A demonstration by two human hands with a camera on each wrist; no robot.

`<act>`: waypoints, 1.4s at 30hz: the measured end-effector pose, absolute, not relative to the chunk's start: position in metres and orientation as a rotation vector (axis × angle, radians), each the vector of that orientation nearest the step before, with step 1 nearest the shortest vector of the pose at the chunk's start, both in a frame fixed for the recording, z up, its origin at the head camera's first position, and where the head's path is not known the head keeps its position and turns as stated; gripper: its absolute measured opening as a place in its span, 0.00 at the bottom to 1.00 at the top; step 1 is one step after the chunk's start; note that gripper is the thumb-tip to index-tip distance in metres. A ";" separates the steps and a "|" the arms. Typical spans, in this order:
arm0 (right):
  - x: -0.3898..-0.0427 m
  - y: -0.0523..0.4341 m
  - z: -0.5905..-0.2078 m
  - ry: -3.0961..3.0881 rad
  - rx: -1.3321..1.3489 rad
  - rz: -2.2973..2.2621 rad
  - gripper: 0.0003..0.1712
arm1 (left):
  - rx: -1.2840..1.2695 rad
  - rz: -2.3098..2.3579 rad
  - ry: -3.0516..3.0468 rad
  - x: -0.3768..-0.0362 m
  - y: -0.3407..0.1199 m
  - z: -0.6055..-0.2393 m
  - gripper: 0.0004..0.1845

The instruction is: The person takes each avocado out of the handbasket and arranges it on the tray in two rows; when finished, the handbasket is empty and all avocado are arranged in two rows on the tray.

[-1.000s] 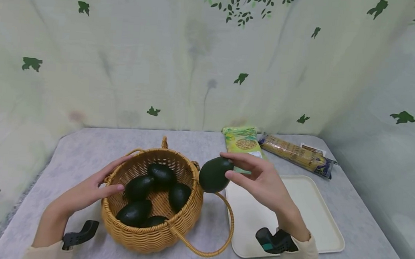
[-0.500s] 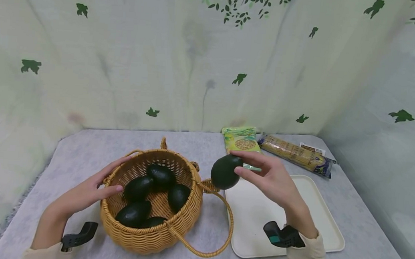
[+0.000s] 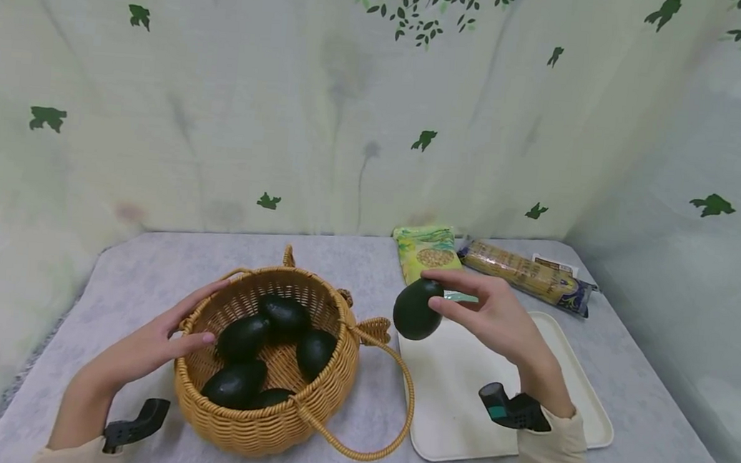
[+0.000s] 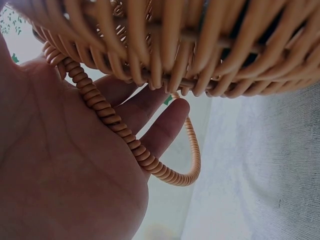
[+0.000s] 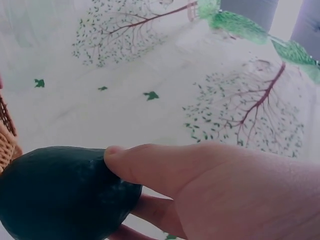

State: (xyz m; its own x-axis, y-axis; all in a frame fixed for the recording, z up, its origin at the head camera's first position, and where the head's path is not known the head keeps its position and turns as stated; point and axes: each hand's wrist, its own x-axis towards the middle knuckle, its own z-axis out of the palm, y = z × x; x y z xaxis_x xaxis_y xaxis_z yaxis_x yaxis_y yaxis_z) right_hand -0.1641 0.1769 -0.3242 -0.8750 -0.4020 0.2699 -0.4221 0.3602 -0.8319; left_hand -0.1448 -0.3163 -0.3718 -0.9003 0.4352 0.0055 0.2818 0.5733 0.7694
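The right hand (image 3: pixel 500 319) holds a dark green avocado (image 3: pixel 417 309) up in the air, fingers curled round it, above the near-left edge of the white tray (image 3: pixel 567 367). The left hand (image 3: pixel 149 345) rests on the basket (image 3: pixel 267 411) rim, fingers straight. More avocados (image 3: pixel 243 337) lie in the basket on the gray surface (image 3: pixel 148 273).

No legible text is showing: printing on the green packet (image 3: pixel 426 251) and yellow packet (image 3: pixel 525 273) is blurring out.

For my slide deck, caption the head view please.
Right hand holds an avocado above the tray.
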 end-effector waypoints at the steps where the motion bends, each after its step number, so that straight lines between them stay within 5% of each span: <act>1: -0.165 0.178 -0.325 -2.588 0.770 1.580 0.24 | 0.601 1.236 2.612 -0.145 -0.316 -0.372 0.40; 20: -0.190 0.192 -0.360 -2.902 0.604 1.508 0.25 | 0.579 1.257 2.573 -0.144 -0.315 -0.374 0.41; 42: -0.205 0.189 -0.391 -3.001 0.766 1.690 0.25 | 0.553 1.269 2.567 -0.144 -0.318 -0.373 0.41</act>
